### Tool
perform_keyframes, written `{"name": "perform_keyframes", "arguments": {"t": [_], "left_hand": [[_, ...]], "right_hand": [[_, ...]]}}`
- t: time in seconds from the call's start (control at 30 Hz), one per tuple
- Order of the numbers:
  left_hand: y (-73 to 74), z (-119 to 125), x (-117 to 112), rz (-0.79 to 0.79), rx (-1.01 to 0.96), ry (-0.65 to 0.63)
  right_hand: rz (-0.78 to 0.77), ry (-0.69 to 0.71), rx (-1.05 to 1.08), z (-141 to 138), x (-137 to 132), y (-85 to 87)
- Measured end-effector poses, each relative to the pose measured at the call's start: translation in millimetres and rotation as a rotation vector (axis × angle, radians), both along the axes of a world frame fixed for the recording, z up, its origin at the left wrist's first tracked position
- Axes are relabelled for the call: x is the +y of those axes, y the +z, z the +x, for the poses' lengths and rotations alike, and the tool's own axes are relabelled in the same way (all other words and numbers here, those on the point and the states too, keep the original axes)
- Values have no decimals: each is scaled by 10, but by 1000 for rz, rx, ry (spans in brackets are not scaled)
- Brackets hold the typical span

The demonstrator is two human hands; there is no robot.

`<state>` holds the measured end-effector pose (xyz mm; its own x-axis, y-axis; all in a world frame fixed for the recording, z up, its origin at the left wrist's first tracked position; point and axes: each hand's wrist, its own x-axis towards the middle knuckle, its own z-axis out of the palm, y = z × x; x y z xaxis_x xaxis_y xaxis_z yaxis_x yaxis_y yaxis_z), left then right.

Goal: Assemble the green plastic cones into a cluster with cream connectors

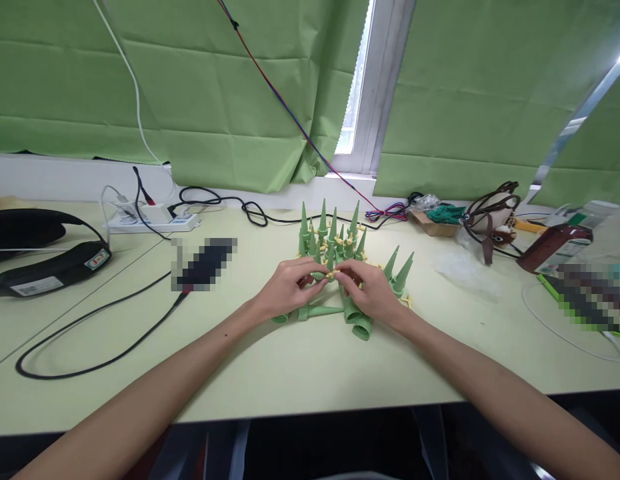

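Note:
My left hand [289, 288] and my right hand [370, 292] meet at the middle of the pale table [300, 373], fingers pinched together on one green plastic cone spike [320, 275] with a small yellow piece at its side. Several more green cone spikes [330, 233] stand upright just behind my hands. Two upright spikes [400, 270] stand to the right. A few spikes [317, 311] lie on their sides under and in front of my hands.
A white power strip [153, 219] with plugs and black cables lies at the back left, and a black device [50, 270] sits at the far left. A small bag [493, 220], a cardboard box, clear plastic and a dark bottle [555, 247] crowd the right. Green curtains hang behind.

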<state>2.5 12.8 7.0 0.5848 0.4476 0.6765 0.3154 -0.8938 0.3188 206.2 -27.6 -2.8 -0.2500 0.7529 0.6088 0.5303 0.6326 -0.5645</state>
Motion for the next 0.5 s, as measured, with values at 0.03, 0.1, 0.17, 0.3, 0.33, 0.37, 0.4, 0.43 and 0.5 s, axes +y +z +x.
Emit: {"name": "perform_keyframes", "arguments": {"t": [0.03,0.1,0.17,0.3,0.33,0.37,0.4,0.43,0.5], "left_hand": [[0,1,0,0,-1,-2],[-2,2,0,1,-2,-6],[-6,3,0,0,-2,-8],[-9,3,0,-3,5,-15],[-8,4,-1,-4,6,-18],[-8,4,-2,-4,7,-19],[-7,4,-2,-2,7,-19],[-6,4,-3,1,8,-18],[-5,5,-4,3,9,-13]], "right_hand": [[4,-3,-1,1,1,1],[14,-5,-1,2,3,-1],[23,-8,-2,2,7,-6],[33,-21,-14,-2,13,-11],[34,-23,-14,-4,14,-11],[33,-24,-14,-5,13,-10],[30,-24,-13,-6,13,-9],[24,-24,-13,-7,12,-7],[19,-24,-12,-8,9,-5]]}}
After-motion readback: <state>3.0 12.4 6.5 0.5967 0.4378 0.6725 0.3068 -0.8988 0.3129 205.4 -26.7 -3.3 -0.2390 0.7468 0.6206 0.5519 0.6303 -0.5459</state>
